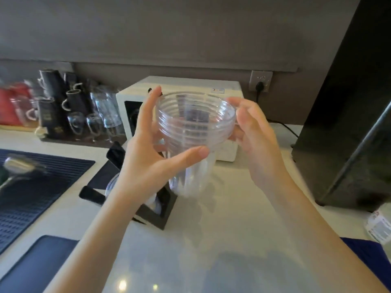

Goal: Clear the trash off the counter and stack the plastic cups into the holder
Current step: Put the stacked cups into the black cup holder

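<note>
Holding a nested stack of clear plastic cups up in the air above the pale tabletop, rims facing the camera, several rims showing one inside another. Gripping the stack from the left side with the left hand, fingers reaching up along the far rim and thumb pressing across the near wall just under the rims. Cupping the right side of the stack with the right hand, fingers curled around the rims and touching them. Hanging down below the hands, the lower bodies of the cups, blurred and see-through, ending just above the tabletop.

Sitting on the tabletop under the left wrist, a black cup holder, partly hidden by the forearm, with something clear and round lying in it; hard to tell exactly what. Standing behind the cups against the wall, a white appliance. Crowding the back left, a tray of dark mugs and glasses, blurred. Lying along the left edge, a dark blue ribbed mat with a blurred metal utensil on it. Looming on the right, a tall black appliance, and just beside its base at the frame edge a clear labelled bottle.
</note>
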Tool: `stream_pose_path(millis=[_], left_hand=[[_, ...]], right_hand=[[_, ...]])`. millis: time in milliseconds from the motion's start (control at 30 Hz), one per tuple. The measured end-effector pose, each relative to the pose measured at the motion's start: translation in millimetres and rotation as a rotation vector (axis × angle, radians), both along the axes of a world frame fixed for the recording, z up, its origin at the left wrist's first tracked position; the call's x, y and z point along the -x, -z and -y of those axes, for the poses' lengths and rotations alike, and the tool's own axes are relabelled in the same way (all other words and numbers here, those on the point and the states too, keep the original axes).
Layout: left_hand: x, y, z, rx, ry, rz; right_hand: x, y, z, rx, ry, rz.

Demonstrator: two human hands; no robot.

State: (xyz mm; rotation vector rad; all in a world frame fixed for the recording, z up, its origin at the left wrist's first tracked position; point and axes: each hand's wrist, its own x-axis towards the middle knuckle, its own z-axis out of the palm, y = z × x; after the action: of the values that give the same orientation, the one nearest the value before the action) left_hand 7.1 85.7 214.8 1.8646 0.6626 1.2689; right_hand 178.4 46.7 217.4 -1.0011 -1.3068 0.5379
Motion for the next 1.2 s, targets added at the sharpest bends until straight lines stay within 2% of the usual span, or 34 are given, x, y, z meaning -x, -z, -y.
stream_pose_path(millis=[100,233,500,667,933,1133,1200], left_hand=[[28.4,-14.6,0.2,-0.059,-0.041,-0.020],[63.9,-16.9,-7.6,-0.038,-0.073,-0.063],[109.9,4.5,-22.5,0.088,-0.081,-0.134],[123.7,24.3,-32.7,0.084,-0.154,-0.291],[132.5,46.1,-48.5,0.095,-0.158,-0.537],[135.2,57.2,-55.8,0.066,-0.185,-0.666],[134.4,59.9,-56.8,0.075,-0.185,-0.723]], right_hand=[[25.3,-14.8,-7.7,-0.047,-0.058,0.019],[54.9,-15.4,-19.6,-0.033,-0.107,0.072],[93.4,16.8,-38.3,0.043,-0.186,0.114],[101.1,41.2,-41.5,0.088,-0.163,0.264],[106.4,78.2,-48.7,0.007,0.116,0.579],[107.3,89.4,-47.3,0.001,0.162,0.656],[105.2,92.6,-46.9,0.008,0.197,0.738]])
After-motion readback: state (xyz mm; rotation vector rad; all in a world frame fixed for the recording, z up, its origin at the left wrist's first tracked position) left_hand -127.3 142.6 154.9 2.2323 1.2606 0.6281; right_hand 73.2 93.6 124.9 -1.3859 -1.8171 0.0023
